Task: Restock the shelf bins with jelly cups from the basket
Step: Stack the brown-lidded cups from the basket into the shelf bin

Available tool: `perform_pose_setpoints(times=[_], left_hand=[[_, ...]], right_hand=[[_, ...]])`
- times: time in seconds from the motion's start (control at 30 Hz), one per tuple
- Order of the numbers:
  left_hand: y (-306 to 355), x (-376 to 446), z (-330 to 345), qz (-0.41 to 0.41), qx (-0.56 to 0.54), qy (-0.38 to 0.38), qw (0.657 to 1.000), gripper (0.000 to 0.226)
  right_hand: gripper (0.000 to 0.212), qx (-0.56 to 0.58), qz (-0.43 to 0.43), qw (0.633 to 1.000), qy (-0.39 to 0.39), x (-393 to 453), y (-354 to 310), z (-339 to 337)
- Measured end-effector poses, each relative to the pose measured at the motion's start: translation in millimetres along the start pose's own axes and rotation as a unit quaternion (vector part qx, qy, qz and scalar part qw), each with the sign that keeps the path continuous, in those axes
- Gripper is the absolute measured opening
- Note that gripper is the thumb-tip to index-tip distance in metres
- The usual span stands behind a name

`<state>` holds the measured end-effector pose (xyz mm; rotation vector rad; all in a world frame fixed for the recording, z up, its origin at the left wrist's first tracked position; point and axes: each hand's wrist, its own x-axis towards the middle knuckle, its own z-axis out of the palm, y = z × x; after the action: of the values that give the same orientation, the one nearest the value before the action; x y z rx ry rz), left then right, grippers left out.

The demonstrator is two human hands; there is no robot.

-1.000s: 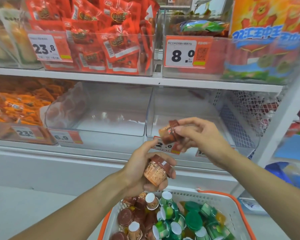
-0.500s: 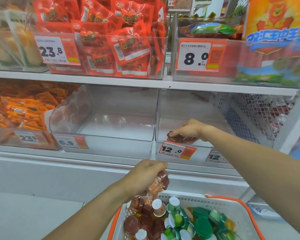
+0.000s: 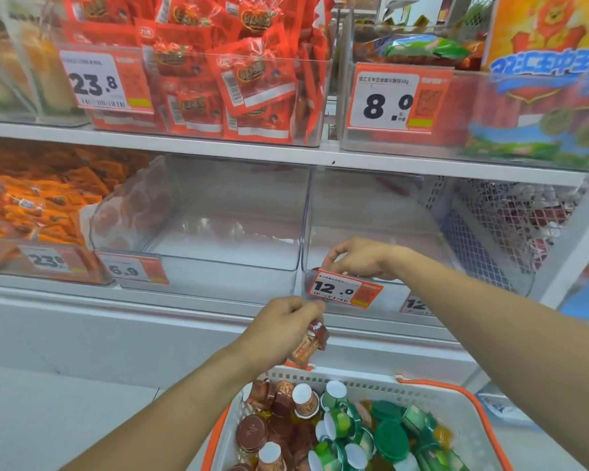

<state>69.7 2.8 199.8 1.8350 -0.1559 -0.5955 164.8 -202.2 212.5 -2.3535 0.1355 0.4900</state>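
brown jelly cup (image 3: 309, 345) pinched in left hand (image 3: 279, 329), lower centre of frame, above basket (image 3: 456, 396) of brown and green cups. right hand (image 3: 357, 258) reaches inside clear bin (image 3: 419, 212) behind 12.0 tag (image 3: 344, 290); its grip hidden, cannot tell. judged step: placing. next: lift left cup over bin rim.

The upper shelf (image 3: 218, 153) carries a clear bin (image 3: 320, 96) packed with red packets (image 3: 238, 73), tagged 23.8, and beside it a bin (image 3: 347, 96) tagged 8.0 with a green pack (image 3: 419, 49). The lower shelf (image 3: 184, 300) bears a bin of orange packets (image 3: 31, 205), then two clear bins side by side, one (image 3: 218, 266) tagged 6.9, one (image 3: 422, 212) tagged 12.0.
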Motion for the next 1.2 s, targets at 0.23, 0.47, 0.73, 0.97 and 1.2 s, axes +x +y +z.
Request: perform_pose_setpoints(times=[0.23,0.47,0.73,0.97,1.2], left_hand=[[5.2,-1.6,3.0,0.060,-0.083,0.061,0.993,0.040],[12.8,-3.3,15.9,0.192,-0.081,0.076,0.975,0.021],[22.7,-2.2,19.1,0.284,-0.021,0.119,0.951,0.052],[2.9,4.4,18.9,0.310,0.421,0.067,0.849,0.075],[-7.0,3.0,24.4,0.257,0.549,0.059,0.793,0.080]], right_hand=[[0.021,0.041,-0.069,0.991,0.109,-18.5,0.0,-13.7],[0.044,0.169,-0.091,0.981,-0.002,-101.1,-27.1,-10.7],[0.023,0.334,-0.073,0.939,-0.026,-109.5,-13.3,-20.6],[0.007,0.407,0.000,0.905,0.122,-50.4,-3.9,-48.3],[0.010,0.319,0.088,0.925,0.185,29.5,8.4,-26.0]])
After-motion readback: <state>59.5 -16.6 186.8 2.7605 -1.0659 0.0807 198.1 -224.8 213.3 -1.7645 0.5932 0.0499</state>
